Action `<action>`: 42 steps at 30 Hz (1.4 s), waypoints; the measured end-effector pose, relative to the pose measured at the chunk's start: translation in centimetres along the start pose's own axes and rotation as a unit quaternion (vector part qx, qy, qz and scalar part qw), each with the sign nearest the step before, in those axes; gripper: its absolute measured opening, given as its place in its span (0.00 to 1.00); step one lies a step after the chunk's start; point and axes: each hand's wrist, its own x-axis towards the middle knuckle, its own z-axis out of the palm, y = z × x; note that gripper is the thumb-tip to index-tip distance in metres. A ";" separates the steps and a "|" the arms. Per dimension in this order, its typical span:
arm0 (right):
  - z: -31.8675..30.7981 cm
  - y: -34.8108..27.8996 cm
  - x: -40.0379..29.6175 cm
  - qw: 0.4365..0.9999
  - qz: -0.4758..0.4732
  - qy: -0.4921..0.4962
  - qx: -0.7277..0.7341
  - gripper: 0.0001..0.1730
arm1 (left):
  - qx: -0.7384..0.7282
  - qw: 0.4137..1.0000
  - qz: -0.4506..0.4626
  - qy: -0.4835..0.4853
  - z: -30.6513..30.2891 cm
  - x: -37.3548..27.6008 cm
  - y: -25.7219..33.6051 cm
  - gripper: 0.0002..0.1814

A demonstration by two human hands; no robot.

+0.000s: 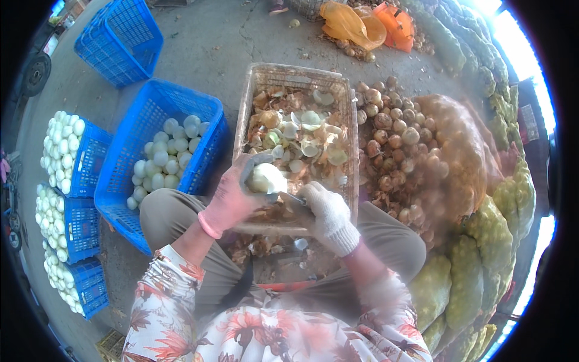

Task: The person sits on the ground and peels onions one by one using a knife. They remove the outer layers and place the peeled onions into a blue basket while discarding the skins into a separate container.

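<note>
My left hand [233, 192], in a pink glove with grey fingers, is closed around a pale peeled onion [267, 178]. In a white knit glove, my right hand [329, 212] grips a small knife [296, 198], its blade pointing at the onion's right side. Whether the blade touches the onion I cannot tell. Both hands are over the near end of a worn plastic crate [353, 149] between my knees. Onion skins and cut layers [296, 131] fill much of it. Left of my hands, a blue plastic crate [124, 135] holds peeled onions [165, 156].
Unpeeled onions [396, 131] spill from an orange mesh sack [461, 149] at my right, beside piled full sacks [470, 267]. Blue crates of peeled onions [86, 226] stand at far left. Another blue crate [120, 43] and an orange bag [350, 25] lie farther off.
</note>
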 end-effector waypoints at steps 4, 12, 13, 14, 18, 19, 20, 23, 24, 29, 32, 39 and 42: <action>0.6 2.5 -1.1 0.998 0.027 -0.027 -0.042 0.11 | -0.217 0.969 -0.116 0.015 -1.7 -0.1 -0.8 0.34; 0.4 0.0 -0.8 0.997 -0.025 0.042 -0.052 0.14 | -0.171 0.978 -0.111 0.035 -1.2 0.0 -0.9 0.31; 0.4 -0.1 -0.8 0.997 -0.024 0.043 -0.067 0.14 | -0.173 0.979 -0.105 0.026 -1.1 0.0 -1.1 0.31; 0.5 -0.2 -0.8 0.995 -0.023 0.044 -0.083 0.14 | -0.167 0.979 -0.114 0.027 -0.9 -0.1 -1.4 0.30; 0.8 -1.0 -1.2 0.993 0.023 0.040 -0.112 0.11 | -0.159 0.974 -0.159 0.034 -0.5 0.0 -1.9 0.29; 1.1 -1.0 -1.4 0.997 0.057 0.040 -0.034 0.11 | -0.164 0.970 -0.177 0.033 -0.3 0.2 -1.5 0.29; 1.5 -0.8 -1.5 0.994 0.092 0.039 0.044 0.11 | -0.170 0.966 -0.194 0.031 -0.1 0.4 -1.3 0.29; 0.7 -2.2 -0.7 0.935 0.259 -0.033 0.238 0.14 | -0.102 0.976 -0.190 0.031 0.2 0.6 -1.7 0.30; 0.2 -2.4 -0.3 0.914 0.286 -0.051 0.284 0.14 | -0.112 0.976 -0.181 0.039 0.2 0.6 -2.0 0.31; -1.1 -3.1 0.8 0.825 0.373 -0.084 0.418 0.14 | -0.118 0.974 -0.192 0.006 1.0 0.7 -1.0 0.33; 0.8 -1.0 0.4 0.789 0.355 -0.025 0.501 0.15 | -0.148 0.978 -0.148 -0.026 2.1 0.1 -1.3 0.36; 1.3 0.1 0.6 0.852 0.245 0.021 0.462 0.24 | -0.109 0.985 -0.109 -0.071 2.3 0.0 -0.4 0.39; 2.7 1.2 0.6 0.862 0.206 0.045 0.461 0.18 | -0.145 0.978 -0.113 -0.098 2.3 -0.3 0.2 0.42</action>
